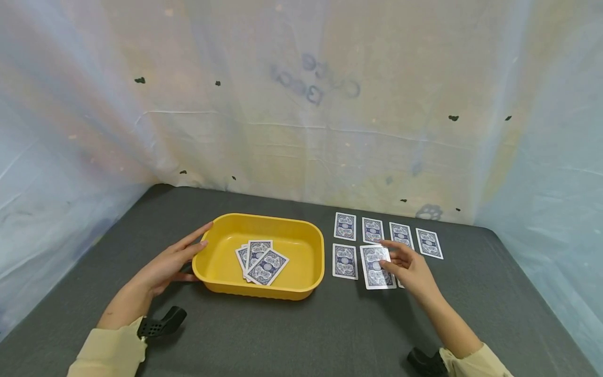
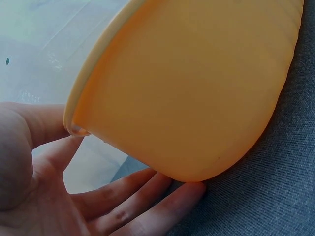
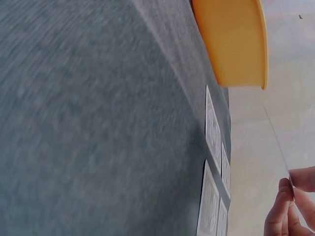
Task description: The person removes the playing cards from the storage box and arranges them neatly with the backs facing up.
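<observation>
Right hand (image 1: pixel 409 267): pinches card (image 1: pixel 376 266), lifted over front row by table's far edge, long axis away from person | tray (image 1: pixel 264 285): left of card, cards inside | left hand (image 1: pixel 166 264): straight fingers touch tray's left wall.

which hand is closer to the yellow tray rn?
Left. The left hand rests with straight fingers against the yellow tray at its left end wall. The right hand is off to the tray's right, pinching a face-down card among the laid-out cards.
</observation>
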{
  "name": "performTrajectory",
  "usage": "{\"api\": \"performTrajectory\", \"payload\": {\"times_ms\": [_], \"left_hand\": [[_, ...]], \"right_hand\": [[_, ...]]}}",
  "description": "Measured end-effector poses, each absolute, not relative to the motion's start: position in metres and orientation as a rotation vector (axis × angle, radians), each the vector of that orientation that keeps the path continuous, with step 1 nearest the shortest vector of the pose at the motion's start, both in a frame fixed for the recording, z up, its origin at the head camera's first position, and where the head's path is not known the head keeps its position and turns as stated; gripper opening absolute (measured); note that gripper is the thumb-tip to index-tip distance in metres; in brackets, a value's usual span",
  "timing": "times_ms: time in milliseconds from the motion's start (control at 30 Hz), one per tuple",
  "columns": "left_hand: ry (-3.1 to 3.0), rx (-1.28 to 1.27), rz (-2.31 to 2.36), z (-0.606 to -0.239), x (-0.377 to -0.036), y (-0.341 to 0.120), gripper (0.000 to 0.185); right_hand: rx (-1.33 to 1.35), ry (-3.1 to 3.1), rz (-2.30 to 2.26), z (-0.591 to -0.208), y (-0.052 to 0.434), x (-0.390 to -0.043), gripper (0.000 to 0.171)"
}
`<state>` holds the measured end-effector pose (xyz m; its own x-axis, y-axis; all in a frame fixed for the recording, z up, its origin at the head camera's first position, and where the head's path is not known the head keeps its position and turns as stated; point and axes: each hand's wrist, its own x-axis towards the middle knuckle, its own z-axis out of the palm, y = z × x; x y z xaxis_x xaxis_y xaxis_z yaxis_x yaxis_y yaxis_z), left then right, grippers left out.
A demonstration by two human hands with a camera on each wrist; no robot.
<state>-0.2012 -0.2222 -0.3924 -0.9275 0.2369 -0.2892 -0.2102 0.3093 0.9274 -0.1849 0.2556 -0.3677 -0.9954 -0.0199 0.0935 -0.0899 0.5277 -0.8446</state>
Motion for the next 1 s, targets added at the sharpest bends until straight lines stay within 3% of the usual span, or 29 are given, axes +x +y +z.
{"api": "performTrajectory", "payload": {"times_ms": [1000], "left_hand": [[2.222,0.009,1.632,-0.394,-0.203,-0.223,0.068]], "right_hand": [[-0.189,-2.777,1.32,-0.374,0.306,-0.18,0.051]]}}
